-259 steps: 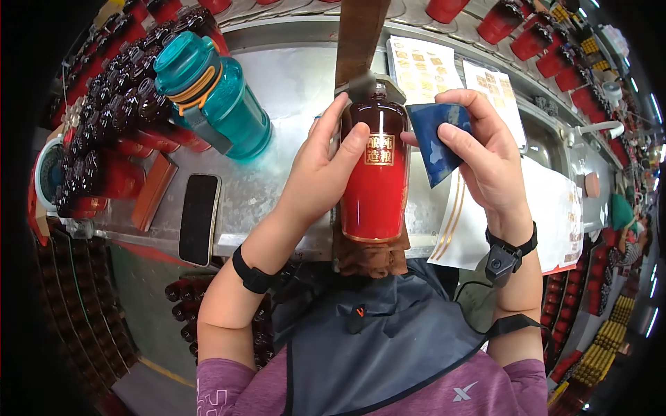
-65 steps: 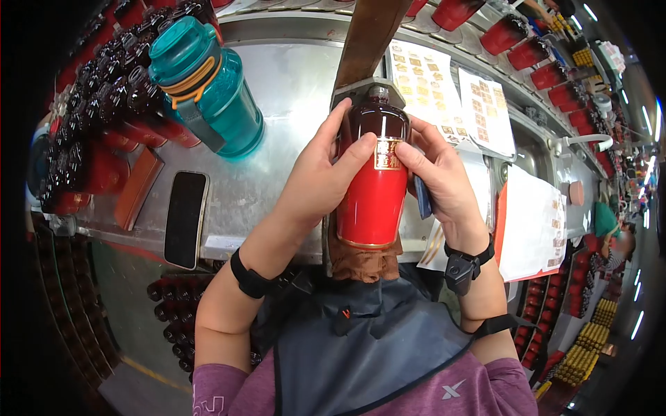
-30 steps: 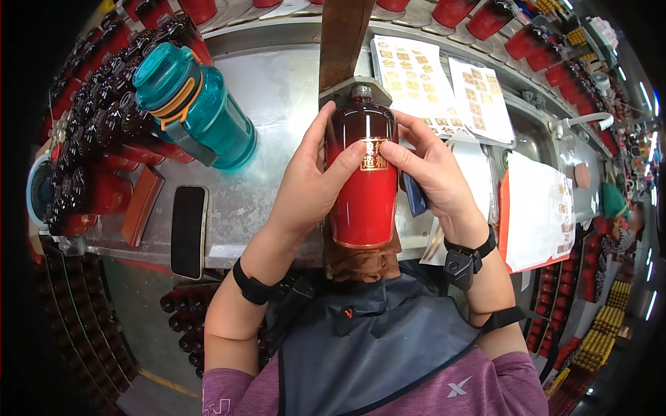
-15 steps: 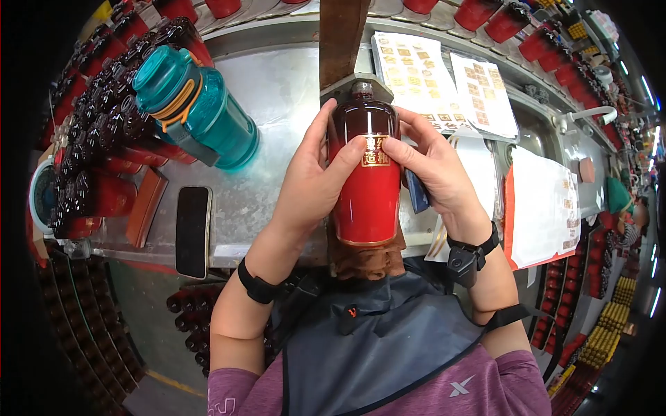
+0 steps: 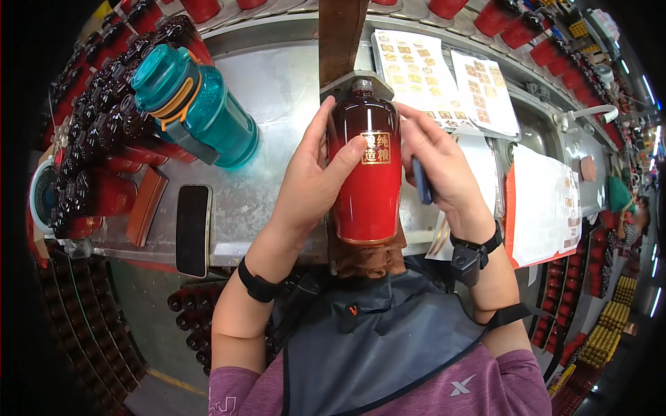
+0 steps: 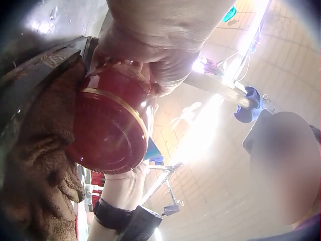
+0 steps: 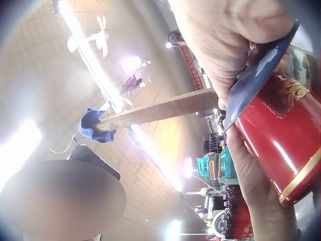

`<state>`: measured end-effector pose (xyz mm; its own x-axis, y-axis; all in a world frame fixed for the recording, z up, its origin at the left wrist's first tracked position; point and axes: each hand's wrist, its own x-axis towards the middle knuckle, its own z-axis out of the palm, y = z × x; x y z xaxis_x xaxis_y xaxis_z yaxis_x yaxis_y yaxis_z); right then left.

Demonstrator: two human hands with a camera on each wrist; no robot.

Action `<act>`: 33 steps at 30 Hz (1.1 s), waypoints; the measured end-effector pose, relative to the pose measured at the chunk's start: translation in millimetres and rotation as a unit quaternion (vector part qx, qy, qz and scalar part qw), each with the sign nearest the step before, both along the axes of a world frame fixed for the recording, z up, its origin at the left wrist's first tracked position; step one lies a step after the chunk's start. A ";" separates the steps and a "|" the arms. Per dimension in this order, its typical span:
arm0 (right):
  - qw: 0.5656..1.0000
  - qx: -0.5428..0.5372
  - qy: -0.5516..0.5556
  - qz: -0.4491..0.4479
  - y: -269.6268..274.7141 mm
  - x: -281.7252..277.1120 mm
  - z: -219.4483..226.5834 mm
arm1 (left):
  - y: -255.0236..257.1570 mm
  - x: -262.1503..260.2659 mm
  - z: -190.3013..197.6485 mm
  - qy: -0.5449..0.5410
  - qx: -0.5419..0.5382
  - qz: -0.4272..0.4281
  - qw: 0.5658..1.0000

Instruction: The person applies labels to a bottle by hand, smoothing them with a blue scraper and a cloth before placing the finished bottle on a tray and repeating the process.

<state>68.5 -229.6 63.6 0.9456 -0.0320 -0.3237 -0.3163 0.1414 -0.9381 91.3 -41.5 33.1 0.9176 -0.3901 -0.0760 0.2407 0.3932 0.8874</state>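
Observation:
A bottle [image 5: 366,201], red below and dark at the shoulder, lies tilted in front of the person, neck away, its base end by a brown cloth [image 5: 365,258]. My left hand [image 5: 305,173] grips its left side, the thumb overlapping the left edge of the square gold-lettered decal [image 5: 380,148]. Just off the bottle's right side, my right hand [image 5: 444,166] holds a flat blue scraper [image 5: 421,182], fingers curled over it. In the right wrist view the scraper [image 7: 258,75] overlaps the bottle's side. From the left wrist camera, the bottle's round base [image 6: 108,133] shows.
A teal water bottle [image 5: 208,114], a black phone [image 5: 193,230] and a brown case [image 5: 147,206] are on the metal bench to the left. Decal sheets [image 5: 416,76] lie beyond and right, near a sink [image 5: 538,125]. Wooden post [image 5: 341,41] stands behind. Many bottles [image 5: 104,125] crowd the left.
Earlier the right hand showed the scraper flat, then moved in with its thumb on the decal. Now that thumb is off, the full decal's right side shows, and the hand is slightly right.

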 end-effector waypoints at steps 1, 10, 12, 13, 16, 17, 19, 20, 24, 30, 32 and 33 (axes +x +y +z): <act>1.000 0.000 0.000 0.001 -5.7 -1.6 -0.3 | 0.7 -0.1 0.8 0.000 -0.003 -0.003 1.000; 0.996 0.080 -0.028 -0.026 -6.7 -45.8 11.7 | 4.1 -0.3 -5.9 -0.022 0.001 -0.018 1.000; 0.996 0.087 -0.034 -0.010 0.2 -52.2 15.2 | 3.9 -0.9 -6.2 -0.026 0.002 -0.020 0.999; 0.996 0.087 -0.033 -0.010 2.2 -54.5 15.2 | 3.8 -1.4 -5.1 -0.028 0.002 -0.017 0.999; 0.996 0.084 -0.022 0.000 5.7 -57.9 16.9 | 3.4 -2.1 -3.7 -0.031 0.006 -0.015 0.999; 0.996 0.084 -0.022 0.001 5.7 -58.3 16.6 | 3.7 -2.3 -3.7 -0.031 0.009 -0.016 0.999; 0.997 0.070 -0.018 0.008 4.2 -59.0 15.8 | 3.8 -2.5 -3.9 -0.031 0.006 -0.014 0.999; 0.997 0.066 -0.023 0.011 4.3 -58.3 14.6 | 3.6 -2.5 -3.9 -0.031 0.002 -0.014 0.999; 0.998 0.055 -0.025 0.016 3.7 -56.7 14.1 | 3.3 -2.9 -3.0 -0.037 0.007 -0.008 0.999; 0.998 0.049 -0.016 0.019 3.8 -56.6 14.8 | 3.5 -2.0 -5.5 -0.033 -0.002 -0.011 0.999; 0.999 0.047 -0.020 0.019 3.7 -57.0 15.0 | 3.5 -2.5 -3.6 -0.022 0.001 -0.012 1.000; 0.999 0.046 -0.020 0.020 3.7 -57.1 15.3 | 3.5 -2.7 -2.8 -0.022 0.001 -0.011 1.000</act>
